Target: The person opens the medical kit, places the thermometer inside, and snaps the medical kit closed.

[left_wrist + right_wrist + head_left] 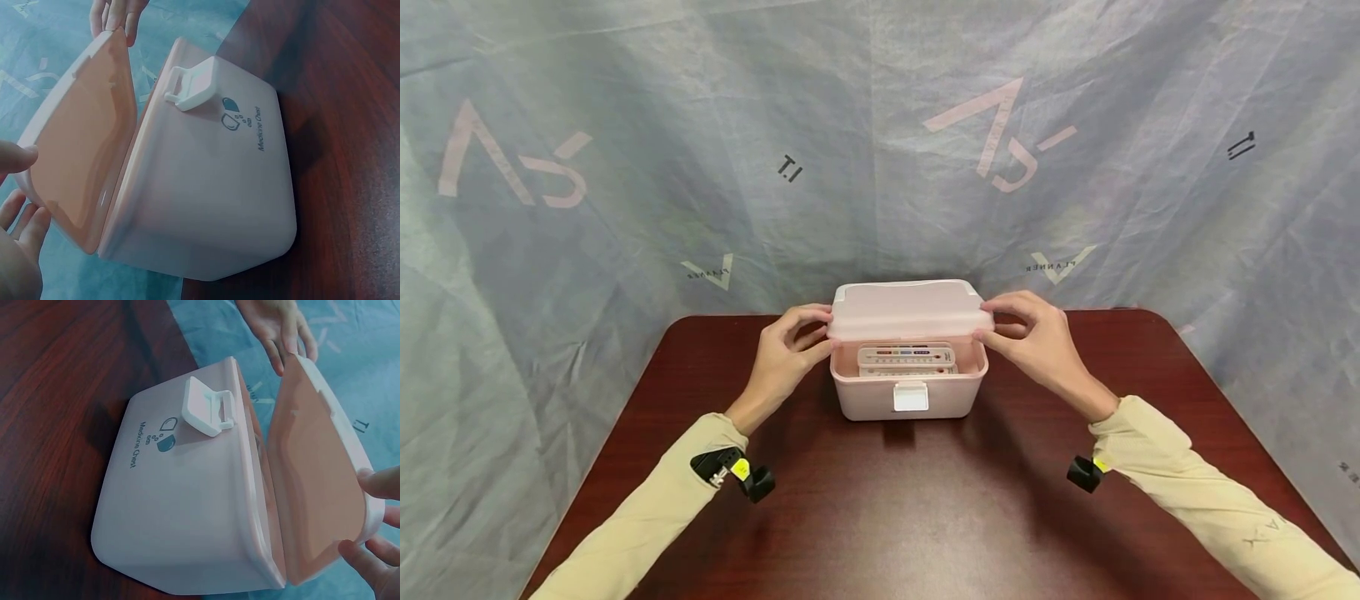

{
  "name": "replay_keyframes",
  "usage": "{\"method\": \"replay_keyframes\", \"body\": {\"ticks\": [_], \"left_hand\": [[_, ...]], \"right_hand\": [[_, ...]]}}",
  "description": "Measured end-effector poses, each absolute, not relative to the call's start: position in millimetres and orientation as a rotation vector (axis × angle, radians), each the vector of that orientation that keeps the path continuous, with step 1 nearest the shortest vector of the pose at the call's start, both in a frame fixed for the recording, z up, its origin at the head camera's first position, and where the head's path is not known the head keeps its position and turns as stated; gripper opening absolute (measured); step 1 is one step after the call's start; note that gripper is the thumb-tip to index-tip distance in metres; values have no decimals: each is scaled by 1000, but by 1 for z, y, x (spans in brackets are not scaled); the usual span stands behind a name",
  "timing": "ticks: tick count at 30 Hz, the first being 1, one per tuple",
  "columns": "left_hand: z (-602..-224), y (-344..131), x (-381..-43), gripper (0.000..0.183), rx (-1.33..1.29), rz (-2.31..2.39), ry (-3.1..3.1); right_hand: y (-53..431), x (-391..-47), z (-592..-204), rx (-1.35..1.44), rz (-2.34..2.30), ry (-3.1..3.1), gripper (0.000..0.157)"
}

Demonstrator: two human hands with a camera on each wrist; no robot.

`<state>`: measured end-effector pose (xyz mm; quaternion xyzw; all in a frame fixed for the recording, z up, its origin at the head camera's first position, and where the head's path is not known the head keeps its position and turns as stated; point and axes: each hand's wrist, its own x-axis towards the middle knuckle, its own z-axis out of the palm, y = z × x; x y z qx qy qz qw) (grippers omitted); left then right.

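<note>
A pale pink medicine chest (910, 408) stands at the back of the table, its lid (910, 304) raised on the far side. "Medicine Chest" is printed on its front (250, 187). My left hand (782, 354) pinches the lid's left end between thumb and fingers. At the opposite end, my right hand (1037, 337) holds the lid the same way. The white front latch (206, 409) is unclasped and juts outward. Inside the chest lie white thermometers (904, 357) with printed scales and a coloured strip, partly hidden by the front wall.
The chest rests on a dark reddish-brown table (895, 517). Close behind the lid hangs a grey fabric backdrop (865, 167) with printed letters, which also lines both sides. Black wrist cameras (752, 483) sit on the cream sleeves (647, 508).
</note>
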<state>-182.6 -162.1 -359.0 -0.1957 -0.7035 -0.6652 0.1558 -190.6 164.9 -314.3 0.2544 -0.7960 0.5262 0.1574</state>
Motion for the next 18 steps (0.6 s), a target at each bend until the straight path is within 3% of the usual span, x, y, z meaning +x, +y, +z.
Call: {"method": "replay_keyframes", "body": {"ticks": [18], "left_hand": [[-371, -163, -179, 35, -597, -1838, -2052]], "right_hand": [[167, -187, -326, 793, 1536, -2254, 30]]}}
